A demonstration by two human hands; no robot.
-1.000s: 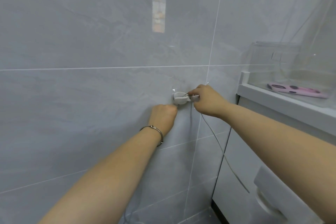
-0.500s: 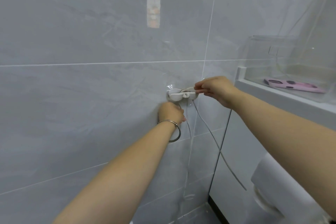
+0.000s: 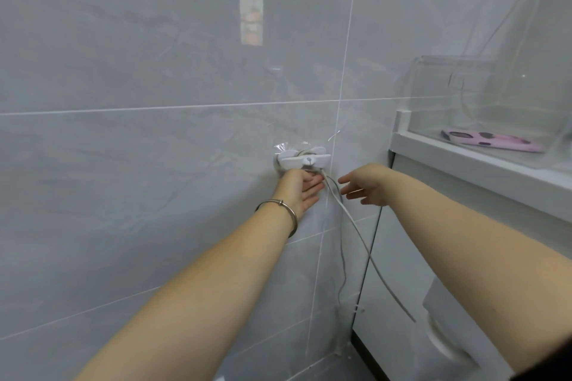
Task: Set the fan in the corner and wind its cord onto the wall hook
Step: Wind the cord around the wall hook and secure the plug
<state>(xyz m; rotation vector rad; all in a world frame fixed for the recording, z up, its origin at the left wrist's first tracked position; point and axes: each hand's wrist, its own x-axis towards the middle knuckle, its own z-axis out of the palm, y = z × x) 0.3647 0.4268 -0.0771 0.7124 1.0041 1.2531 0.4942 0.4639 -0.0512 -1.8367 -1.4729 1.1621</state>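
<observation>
The white wall hook (image 3: 303,159) sits on the grey tiled wall (image 3: 139,164) a little right of the frame's centre, just left of a vertical grout line. The white cord (image 3: 346,213) is looped round the hook's stem behind its flat front piece. From under the hook the cord drops away, slanting down and to the right across the wall corner until it passes behind the right forearm near the lower right of the frame.

The left hand (image 3: 298,190) is just beneath the hook, palm turned toward the right, fingers straight and released; its fingertips reach to the cord where it leaves the hook, and whether they actually touch it I cannot tell. A thin metal bangle (image 3: 280,206) circles that wrist. The right hand (image 3: 365,184) is on the other side of the cord, close to it but apart, fingers loosely extended toward the left and grasping nothing.

To the right, a white cabinet (image 3: 402,257) meets the wall in the corner. On its top surface (image 3: 464,164), in the upper right of the frame, stands a clear plastic box (image 3: 433,96) with a pink, dark-spotted flat object (image 3: 492,141) lying inside it. At the lower right, partly hidden by the right forearm, is a white object with a round base (image 3: 445,340); I cannot tell what it is.
</observation>
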